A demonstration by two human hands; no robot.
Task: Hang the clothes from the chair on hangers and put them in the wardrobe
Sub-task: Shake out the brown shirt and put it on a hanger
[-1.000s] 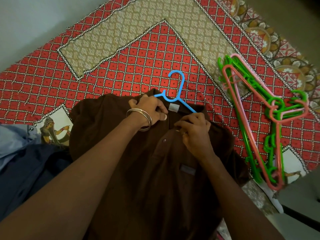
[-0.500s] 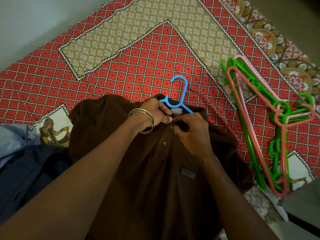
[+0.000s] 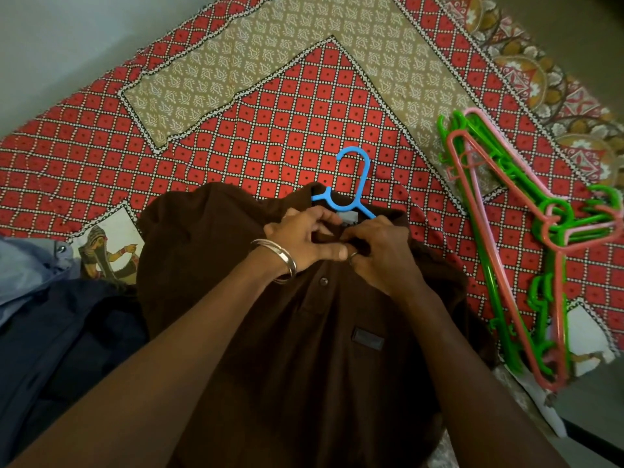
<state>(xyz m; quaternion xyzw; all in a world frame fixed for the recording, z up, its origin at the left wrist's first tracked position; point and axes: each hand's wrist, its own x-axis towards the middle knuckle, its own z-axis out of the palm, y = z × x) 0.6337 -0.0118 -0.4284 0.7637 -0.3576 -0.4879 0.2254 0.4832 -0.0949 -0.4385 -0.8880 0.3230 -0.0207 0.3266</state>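
Both hands are now meeting at the collar of the dark brown button-front polo shirt (image 3: pixel 270 332), closer together than a second ago, when the right hand was working lower on the placket. The bright blue plastic hanger (image 3: pixel 353 194) is sitting a little deeper in the neck opening, its hook poking out just beyond the fingers onto the bed.

The left hand (image 3: pixel 304 241), with silver metal bangles (image 3: pixel 278 258) at the wrist, is reaching in from the lower left, fingers curled and pinching the collar fabric, thumb stretched across toward the other hand. The right hand (image 3: pixel 381 255), a ring on one finger, is coming in from the lower right, its fingers bent and gripping the same collar edge; the two hands are touching at the top button. One button below them is showing done up.

The shirt is lying flat on the red, checked, patterned bedspread (image 3: pixel 236 146), filling the space beneath both forearms. Well to the right of the fingers, a loose pile of green and pink plastic hangers (image 3: pixel 526 238) is resting near the bed's right edge. Left of the forearms, dark navy and pale blue garments (image 3: pixel 50 332) are bunching up. Beyond the hook, open bedspread is running up to the far wall.
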